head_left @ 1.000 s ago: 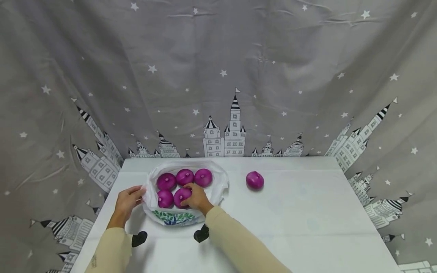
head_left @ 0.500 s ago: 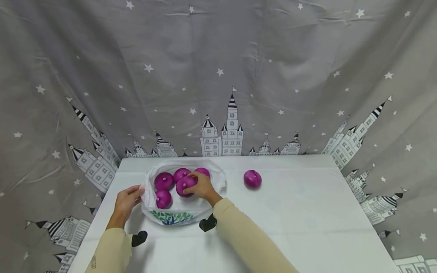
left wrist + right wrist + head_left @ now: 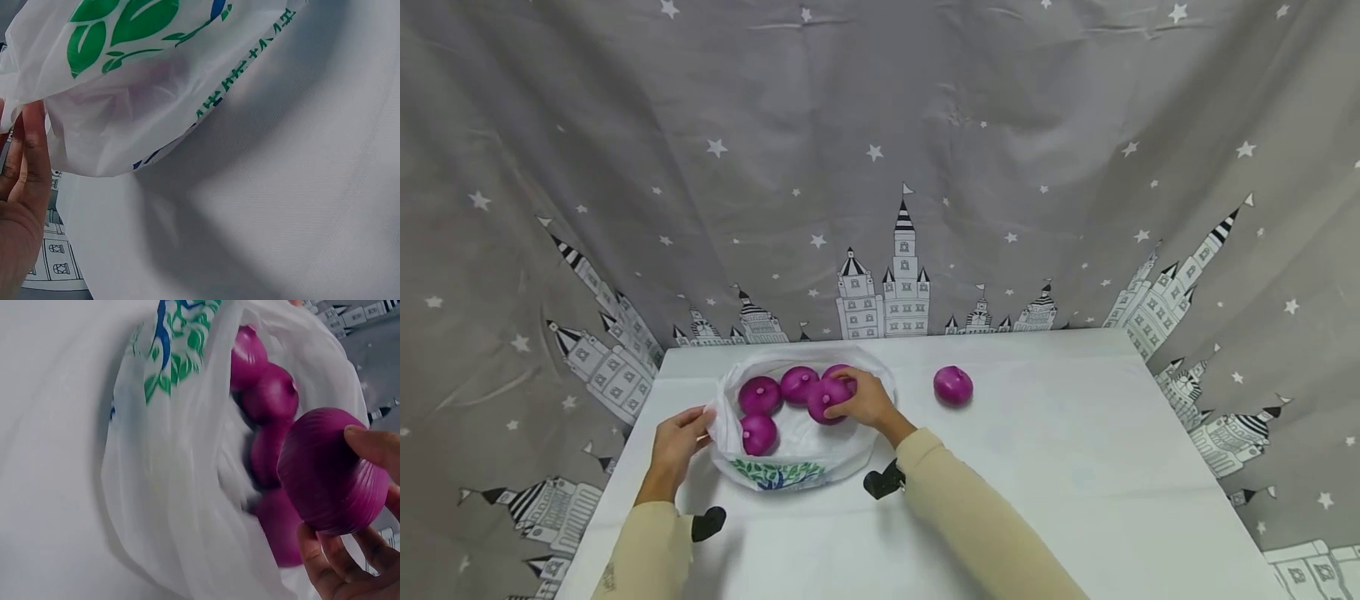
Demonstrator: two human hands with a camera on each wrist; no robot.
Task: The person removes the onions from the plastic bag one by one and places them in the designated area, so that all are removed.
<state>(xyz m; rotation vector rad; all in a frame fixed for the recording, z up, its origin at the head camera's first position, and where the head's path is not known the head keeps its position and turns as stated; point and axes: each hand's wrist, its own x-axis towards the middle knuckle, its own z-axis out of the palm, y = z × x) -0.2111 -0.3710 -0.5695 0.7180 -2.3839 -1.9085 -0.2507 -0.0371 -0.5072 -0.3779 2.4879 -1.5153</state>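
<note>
A white plastic bag (image 3: pixel 730 442) with a green-leaf print lies with its mouth spread wide on the table. My left hand (image 3: pixel 677 442) pinches its left rim, and the left wrist view shows the fingers at the bunched plastic. Over the bag's right side my right hand (image 3: pixel 867 402) grips a purple onion (image 3: pixel 826 404). Thumb and fingers wrap around that onion in the right wrist view, above the others. Inside the bag sit several more purple onions (image 3: pixel 760 395), one of them partly hidden behind the held one. Another onion (image 3: pixel 953 386) rests on the table right of the bag.
The white table (image 3: pixel 1045 467) reaches back to a grey curtain (image 3: pixel 1000 167) printed with stars and castles. Black heart-shaped pieces (image 3: pixel 707 523) show at both sleeve cuffs.
The right hand has lifted an onion from the bag's front middle and moved it right and back, toward the bag's right rim. The left hand keeps its hold on the left rim.
</note>
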